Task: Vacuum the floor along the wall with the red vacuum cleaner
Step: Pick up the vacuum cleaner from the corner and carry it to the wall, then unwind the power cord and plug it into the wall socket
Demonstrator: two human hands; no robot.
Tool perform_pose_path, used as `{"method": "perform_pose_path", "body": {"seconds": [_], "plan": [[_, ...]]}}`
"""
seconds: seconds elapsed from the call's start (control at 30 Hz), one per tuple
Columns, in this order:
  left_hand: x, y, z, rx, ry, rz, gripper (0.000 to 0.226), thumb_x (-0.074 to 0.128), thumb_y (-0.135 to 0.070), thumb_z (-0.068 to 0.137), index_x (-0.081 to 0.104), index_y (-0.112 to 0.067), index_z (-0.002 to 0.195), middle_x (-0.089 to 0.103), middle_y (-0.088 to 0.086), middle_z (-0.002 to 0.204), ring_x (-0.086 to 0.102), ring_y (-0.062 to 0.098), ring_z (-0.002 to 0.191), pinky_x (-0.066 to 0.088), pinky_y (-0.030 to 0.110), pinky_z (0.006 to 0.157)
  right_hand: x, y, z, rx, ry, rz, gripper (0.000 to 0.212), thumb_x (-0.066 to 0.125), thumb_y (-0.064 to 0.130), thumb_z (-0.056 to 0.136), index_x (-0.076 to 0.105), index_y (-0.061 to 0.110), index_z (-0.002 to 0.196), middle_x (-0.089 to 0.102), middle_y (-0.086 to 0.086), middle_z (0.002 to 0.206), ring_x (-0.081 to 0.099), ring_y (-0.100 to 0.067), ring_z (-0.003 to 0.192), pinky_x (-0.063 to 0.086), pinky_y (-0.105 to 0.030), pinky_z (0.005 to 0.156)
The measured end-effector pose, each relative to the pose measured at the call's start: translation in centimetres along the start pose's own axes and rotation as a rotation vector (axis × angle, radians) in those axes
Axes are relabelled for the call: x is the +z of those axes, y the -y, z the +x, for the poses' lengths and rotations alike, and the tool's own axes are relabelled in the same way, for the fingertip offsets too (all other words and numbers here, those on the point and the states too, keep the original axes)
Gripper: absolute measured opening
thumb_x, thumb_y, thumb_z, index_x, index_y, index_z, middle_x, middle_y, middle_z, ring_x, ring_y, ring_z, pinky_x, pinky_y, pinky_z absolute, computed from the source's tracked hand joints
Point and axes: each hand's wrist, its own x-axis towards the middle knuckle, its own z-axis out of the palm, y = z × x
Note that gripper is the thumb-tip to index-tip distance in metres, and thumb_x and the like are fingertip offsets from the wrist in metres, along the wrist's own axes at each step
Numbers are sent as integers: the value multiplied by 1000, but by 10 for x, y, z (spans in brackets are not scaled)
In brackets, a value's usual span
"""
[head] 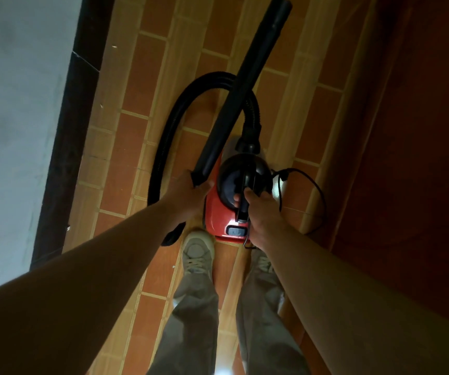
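The red vacuum cleaner (216, 213), half hidden by my hands, is by my shoes (198, 253) near the wall (15, 104), my left hand (190, 194) curled round the black tube (245, 85), my right hand (262, 212) round its handle (242, 208).

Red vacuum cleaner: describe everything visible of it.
The red vacuum cleaner is a canister with a red plastic body, a black domed front and a switch near its rear. A ribbed black hose leaves the front and loops towards the wall; a black tube points away over the tiled floor. The left hand grips the tube's near end; the right hand curls its fingers round the black handle on top. A black cord trails to its right. Whether it rests on the floor is unclear.
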Motion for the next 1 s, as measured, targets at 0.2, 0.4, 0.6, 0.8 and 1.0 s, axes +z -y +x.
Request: {"method": "perform_pose_path", "body": {"seconds": [0.2,0.4,0.6,0.8,1.0], "plan": [[14,4,18,-30,-27,-23,44,59,-39,100,48,-11,133,54,-3,87,52,9,73,37,25,56,-10,5,1,6,67,-26,26,62,31,98,64,22,123,73,-6,118,66,-31,116,48,-57,104],[26,-3,28,-50,-30,-29,40,56,-34,103,46,-11,134,52,-4,86,50,6,69,35,18,50,-35,12,-5,23,132,-22,24,49,21,108,62,9,125,71,-12,124,68,-27,111,53,-39,89],[28,-5,42,-34,6,57,41,57,-33,102,46,-8,132,56,0,85,53,9,65,35,20,48,-59,17,1,-11,93,-80,25,39,13,110,57,14,93,74,-2,86,68,-18,85,51,-34,87],[28,-4,55,-17,-18,153,42,60,-45,98,50,-13,124,60,5,81,57,16,65,42,27,52,-67,21,-1,-32,102,-47,20,44,14,109,59,15,95,71,-4,89,68,-15,79,51,-32,79],[28,1,70,-14,-75,154,64,52,-62,95,53,-8,129,65,14,106,62,21,80,40,29,56,-62,24,-2,-24,129,-65,23,42,18,111,62,10,103,72,-5,100,67,-15,79,51,-27,80]]}}
